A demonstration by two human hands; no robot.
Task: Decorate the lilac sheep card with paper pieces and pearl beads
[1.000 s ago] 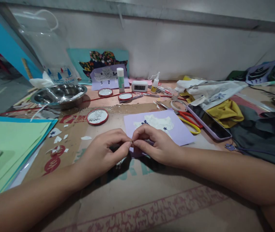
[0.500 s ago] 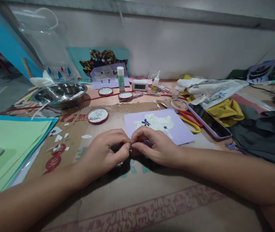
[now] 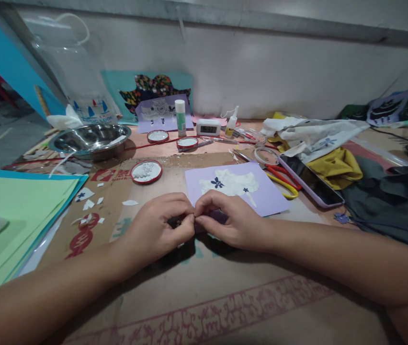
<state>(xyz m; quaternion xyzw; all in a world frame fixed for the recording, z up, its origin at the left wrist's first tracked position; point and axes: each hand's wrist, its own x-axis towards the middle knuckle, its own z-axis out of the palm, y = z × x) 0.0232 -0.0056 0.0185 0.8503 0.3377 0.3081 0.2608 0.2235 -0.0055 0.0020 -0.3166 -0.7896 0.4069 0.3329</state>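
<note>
My left hand [image 3: 164,220] and my right hand [image 3: 231,218] meet over the cardboard, thumbs and forefingers pinched together fingertip to fingertip. Whatever they hold between them is too small and hidden to name. Just beyond my right hand lies a purple card [image 3: 272,199], its lower left part covered by that hand. A white cut-out [image 3: 234,182] with dark blue flowers is on the card. Left of the card and past my left hand is a red-rimmed lid [image 3: 146,171] with clear beads in it.
A steel bowl [image 3: 91,141], a glue stick [image 3: 180,117], a small clock [image 3: 208,128] and a glue bottle [image 3: 232,122] stand at the back. Pliers [image 3: 285,182], a phone [image 3: 310,179] and cloth [image 3: 336,165] lie right. Green paper sheets [image 3: 20,206] and white scraps [image 3: 89,204] are left.
The view has shifted very slightly. Both hands stay pinched together in nearly the same place, with only small movements of the fingers.
</note>
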